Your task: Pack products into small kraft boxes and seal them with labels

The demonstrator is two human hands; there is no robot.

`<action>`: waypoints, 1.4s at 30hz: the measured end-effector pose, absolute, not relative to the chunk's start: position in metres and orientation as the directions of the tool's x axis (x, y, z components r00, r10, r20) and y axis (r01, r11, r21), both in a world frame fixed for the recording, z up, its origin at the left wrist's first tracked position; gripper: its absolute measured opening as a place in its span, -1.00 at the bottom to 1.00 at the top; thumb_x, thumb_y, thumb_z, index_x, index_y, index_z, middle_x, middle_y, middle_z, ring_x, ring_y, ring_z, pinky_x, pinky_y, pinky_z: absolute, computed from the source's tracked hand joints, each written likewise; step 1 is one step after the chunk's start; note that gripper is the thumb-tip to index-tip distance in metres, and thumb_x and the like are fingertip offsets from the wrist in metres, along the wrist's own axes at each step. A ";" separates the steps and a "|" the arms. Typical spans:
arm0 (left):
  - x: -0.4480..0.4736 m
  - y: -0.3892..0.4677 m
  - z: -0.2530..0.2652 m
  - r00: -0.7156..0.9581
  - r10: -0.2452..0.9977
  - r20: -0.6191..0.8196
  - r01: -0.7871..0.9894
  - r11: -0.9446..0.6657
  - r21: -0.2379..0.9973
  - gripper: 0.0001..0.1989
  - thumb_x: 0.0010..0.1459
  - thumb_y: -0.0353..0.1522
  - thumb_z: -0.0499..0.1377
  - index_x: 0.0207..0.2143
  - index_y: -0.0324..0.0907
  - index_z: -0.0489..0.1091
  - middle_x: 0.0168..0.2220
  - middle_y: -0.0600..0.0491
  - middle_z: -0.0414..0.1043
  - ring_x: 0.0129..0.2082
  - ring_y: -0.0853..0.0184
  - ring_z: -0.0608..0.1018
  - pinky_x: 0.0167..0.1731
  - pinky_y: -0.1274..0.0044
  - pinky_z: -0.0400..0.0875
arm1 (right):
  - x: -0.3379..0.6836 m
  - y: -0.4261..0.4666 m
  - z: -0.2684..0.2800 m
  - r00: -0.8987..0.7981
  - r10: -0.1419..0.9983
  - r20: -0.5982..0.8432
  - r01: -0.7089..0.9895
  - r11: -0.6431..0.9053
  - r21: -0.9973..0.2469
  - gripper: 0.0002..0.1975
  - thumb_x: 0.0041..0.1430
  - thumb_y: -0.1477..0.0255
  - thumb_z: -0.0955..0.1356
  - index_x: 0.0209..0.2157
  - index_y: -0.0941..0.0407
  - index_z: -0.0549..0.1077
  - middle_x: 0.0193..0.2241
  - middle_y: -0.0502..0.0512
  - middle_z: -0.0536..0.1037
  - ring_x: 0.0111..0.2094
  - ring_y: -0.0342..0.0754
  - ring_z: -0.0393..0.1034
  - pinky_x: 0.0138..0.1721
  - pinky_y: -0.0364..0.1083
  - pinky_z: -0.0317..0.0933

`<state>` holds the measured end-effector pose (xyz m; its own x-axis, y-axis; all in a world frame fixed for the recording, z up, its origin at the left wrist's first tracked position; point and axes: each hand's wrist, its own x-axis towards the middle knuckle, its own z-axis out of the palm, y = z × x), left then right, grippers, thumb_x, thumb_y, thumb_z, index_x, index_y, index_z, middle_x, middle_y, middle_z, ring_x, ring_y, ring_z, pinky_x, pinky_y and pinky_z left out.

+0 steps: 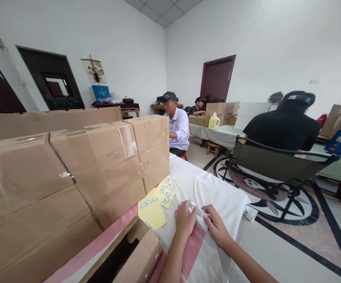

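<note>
We see a tall stack of brown boxes [108,153] down the left of our table [192,173]; it stands like a wall, maybe to screen off our spot, and it blocks much of what lies past it; the table has a white cloth, with some pink showing near us, and seems to give our hands a flat place to work; across the floor, well apart on the right, a long table with a green cloth [227,133] has more boxes on it; a person in black [279,125] sits there in a dark chair [285,163], which takes up floor on our right; an open box [145,251] lies near us by our left arm, maybe so its mouth is easy to reach, but it crowds that side; 2 yellow sheets [154,216] lie flat by the stack, with small white blue-edged shapes on them; our left hand [185,218] is curled over the left end of a small white thing [200,220]; our right hand [214,226] is half bent and grips the right end; the thing is just above or on the cloth, we can't tell which; 2 hands likely keep it steady.
</note>
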<state>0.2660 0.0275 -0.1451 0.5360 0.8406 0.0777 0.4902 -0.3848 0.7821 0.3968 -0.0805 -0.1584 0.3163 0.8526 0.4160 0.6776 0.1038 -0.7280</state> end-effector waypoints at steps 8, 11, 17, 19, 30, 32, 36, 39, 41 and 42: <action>0.266 0.028 -0.144 0.535 0.841 0.084 0.487 -0.388 0.783 -0.63 0.28 -0.10 -0.01 0.03 0.01 0.35 0.07 0.07 0.48 0.14 0.20 0.41 0.15 0.39 0.17 | 0.394 -0.084 -0.158 0.300 0.826 0.478 0.727 0.126 -0.674 -0.80 0.41 0.27 0.21 -0.08 0.03 0.38 -0.04 0.18 0.37 -0.01 0.09 0.36 0.04 0.07 0.32; 0.265 0.026 -0.142 0.529 0.845 0.084 0.489 -0.385 0.783 -0.63 0.29 -0.11 -0.02 0.04 0.00 0.35 0.08 0.05 0.48 0.14 0.19 0.41 0.15 0.38 0.17 | 0.394 -0.084 -0.160 0.283 0.829 0.483 0.755 0.118 -0.645 -0.78 0.40 0.29 0.22 0.00 0.01 0.35 0.02 0.20 0.33 0.06 0.12 0.33 0.09 0.11 0.31; 0.265 0.023 -0.139 0.529 0.844 0.082 0.481 -0.378 0.791 -0.64 0.30 -0.16 -0.02 0.05 -0.03 0.35 0.10 0.03 0.47 0.16 0.20 0.40 0.17 0.38 0.15 | 0.398 -0.084 -0.174 0.245 0.812 0.529 0.826 0.111 -0.553 -0.70 0.38 0.34 0.25 0.11 -0.06 0.35 0.12 0.21 0.25 0.07 0.13 0.35 0.06 0.14 0.38; 0.266 0.024 -0.139 0.526 0.847 0.073 0.480 -0.367 0.797 -0.65 0.30 -0.18 -0.02 0.06 -0.04 0.35 0.11 0.03 0.47 0.17 0.20 0.39 0.18 0.39 0.14 | 0.399 -0.083 -0.178 0.251 0.791 0.559 0.839 0.110 -0.532 -0.64 0.36 0.35 0.27 0.17 -0.07 0.31 0.13 0.23 0.25 0.08 0.14 0.36 0.05 0.15 0.39; 0.266 0.027 -0.140 0.520 0.852 0.063 0.463 -0.343 0.817 -0.64 0.28 -0.18 0.02 0.06 -0.07 0.36 0.08 0.05 0.47 0.15 0.21 0.40 0.16 0.36 0.12 | 0.404 -0.083 -0.185 0.254 0.768 0.588 0.875 0.077 -0.479 -0.70 0.35 0.33 0.28 0.07 -0.02 0.44 0.10 0.25 0.36 0.09 0.17 0.40 0.02 0.13 0.44; 0.266 0.029 -0.141 0.515 0.854 0.067 0.459 -0.341 0.821 -0.64 0.27 -0.18 0.03 0.05 -0.06 0.38 0.07 0.05 0.47 0.14 0.20 0.40 0.15 0.35 0.13 | 0.405 -0.081 -0.189 0.236 0.777 0.584 0.891 0.067 -0.449 -0.76 0.33 0.32 0.30 -0.02 -0.02 0.49 0.09 0.25 0.38 0.06 0.16 0.44 -0.02 0.09 0.46; 0.265 0.030 -0.141 0.517 0.854 0.057 0.459 -0.332 0.824 -0.66 0.26 -0.19 0.05 0.02 -0.05 0.39 0.06 0.06 0.47 0.14 0.19 0.40 0.15 0.34 0.13 | 0.407 -0.077 -0.190 0.192 0.771 0.607 0.917 0.079 -0.390 -0.75 0.31 0.31 0.32 -0.02 -0.02 0.50 0.04 0.24 0.46 0.04 0.15 0.48 -0.03 0.06 0.49; 0.264 0.030 -0.140 0.524 0.851 0.044 0.460 -0.326 0.826 -0.65 0.25 -0.19 0.06 0.03 -0.06 0.38 0.07 0.05 0.47 0.14 0.19 0.39 0.15 0.34 0.12 | 0.408 -0.076 -0.189 0.169 0.747 0.643 0.936 0.081 -0.341 -0.68 0.28 0.30 0.34 0.05 -0.02 0.47 0.01 0.24 0.51 0.00 0.15 0.52 -0.07 0.05 0.51; 0.266 0.031 -0.140 0.522 0.852 0.038 0.457 -0.317 0.831 -0.65 0.25 -0.20 0.05 0.04 -0.06 0.38 0.06 0.05 0.47 0.13 0.20 0.39 0.15 0.35 0.12 | 0.409 -0.075 -0.189 0.182 0.724 0.665 0.948 0.049 -0.314 -0.69 0.25 0.28 0.36 0.01 -0.01 0.50 -0.03 0.25 0.54 -0.04 0.16 0.54 -0.13 0.04 0.54; 0.267 0.031 -0.140 0.519 0.854 0.034 0.456 -0.311 0.834 -0.66 0.24 -0.21 0.05 0.03 -0.06 0.38 0.05 0.05 0.47 0.12 0.20 0.40 0.15 0.35 0.13 | 0.409 -0.074 -0.189 0.193 0.709 0.679 0.953 0.028 -0.300 -0.72 0.23 0.26 0.38 -0.04 0.00 0.52 -0.06 0.25 0.55 -0.08 0.16 0.55 -0.17 0.03 0.55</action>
<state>0.2668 0.0311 -0.1404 0.5190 0.8541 0.0342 0.4561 -0.3105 0.8340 0.4095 -0.0739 -0.1888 0.1927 0.7088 0.6786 0.9535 0.0282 -0.3002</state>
